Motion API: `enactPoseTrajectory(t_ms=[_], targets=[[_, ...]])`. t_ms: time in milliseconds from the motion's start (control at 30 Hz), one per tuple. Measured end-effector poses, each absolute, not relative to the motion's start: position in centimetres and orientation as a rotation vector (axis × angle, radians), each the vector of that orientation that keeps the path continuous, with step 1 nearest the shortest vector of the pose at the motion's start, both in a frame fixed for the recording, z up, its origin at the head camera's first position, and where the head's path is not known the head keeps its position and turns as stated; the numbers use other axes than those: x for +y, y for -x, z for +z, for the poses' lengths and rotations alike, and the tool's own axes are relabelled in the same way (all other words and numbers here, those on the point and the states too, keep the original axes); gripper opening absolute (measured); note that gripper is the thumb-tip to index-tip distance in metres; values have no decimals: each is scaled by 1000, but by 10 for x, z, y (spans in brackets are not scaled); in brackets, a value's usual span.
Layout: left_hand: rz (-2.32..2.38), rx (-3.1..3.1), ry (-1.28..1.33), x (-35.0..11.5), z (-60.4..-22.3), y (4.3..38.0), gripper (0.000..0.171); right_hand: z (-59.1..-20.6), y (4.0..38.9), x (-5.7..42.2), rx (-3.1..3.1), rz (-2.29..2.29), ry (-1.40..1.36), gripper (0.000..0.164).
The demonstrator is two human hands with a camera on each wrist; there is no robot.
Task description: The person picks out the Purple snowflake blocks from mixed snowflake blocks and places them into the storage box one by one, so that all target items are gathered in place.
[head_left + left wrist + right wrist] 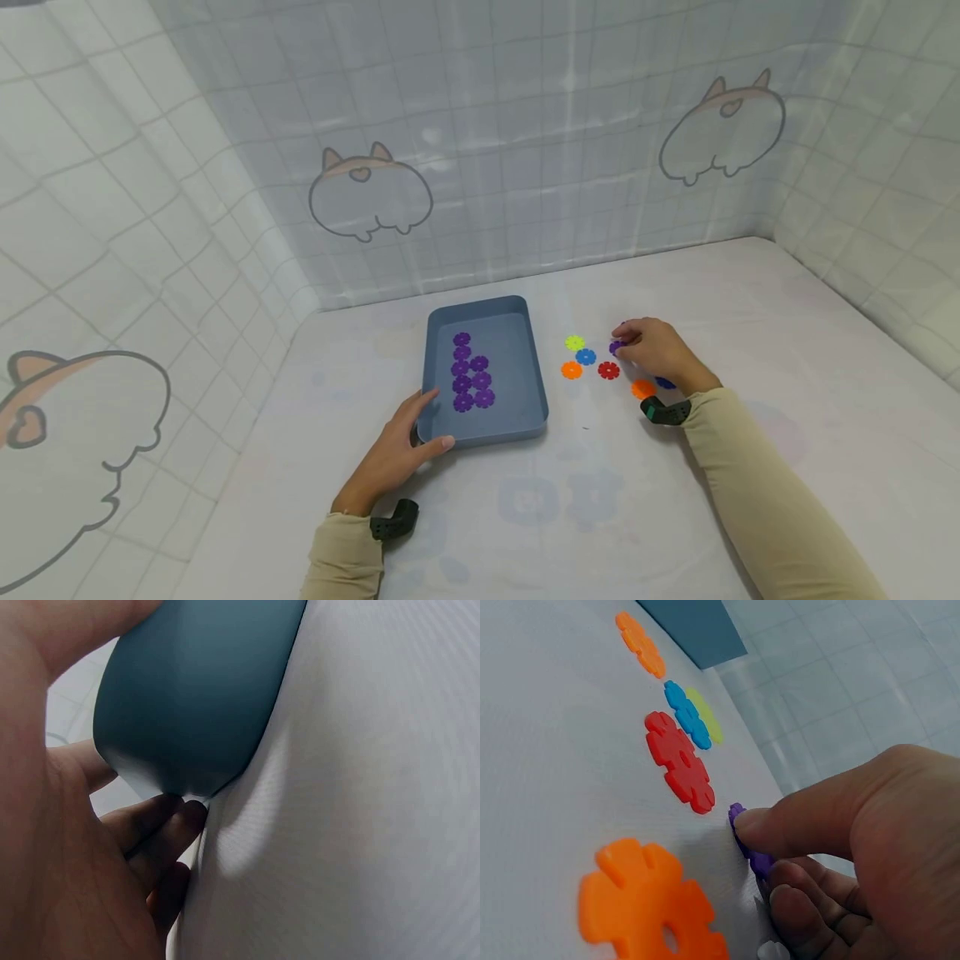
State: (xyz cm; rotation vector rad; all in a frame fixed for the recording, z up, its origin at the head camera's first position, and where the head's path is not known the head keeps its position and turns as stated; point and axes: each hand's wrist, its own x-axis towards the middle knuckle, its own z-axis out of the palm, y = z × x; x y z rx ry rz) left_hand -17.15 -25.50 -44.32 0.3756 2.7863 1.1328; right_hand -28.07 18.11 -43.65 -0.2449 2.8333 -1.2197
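Observation:
My left hand grips the near left corner of a blue-grey tray, thumb at the near rim and a finger over the left rim. In the left wrist view the other fingers curl beneath the tray's corner. Several purple flower-shaped plastic discs lie in two columns inside the tray. Right of it, my right hand pinches another purple flower disc between thumb and fingers, just at the table surface. A red disc lies close to those fingertips.
Between tray and right hand lie yellow, light blue and orange discs. Another orange disc and a dark blue disc sit under the right wrist. A tile-patterned curtain stands behind the white table.

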Motion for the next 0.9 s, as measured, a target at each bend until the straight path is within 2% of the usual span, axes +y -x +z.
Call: enactPoseTrajectory(t_ms=[400, 900], targets=[[1127, 2787, -378, -256, -445, 173, 83, -435, 280, 180, 2876, -1163, 251, 31], [1130, 2791, -374, -257, -449, 175, 83, -439, 279, 179, 2904, -1234, 252, 21]])
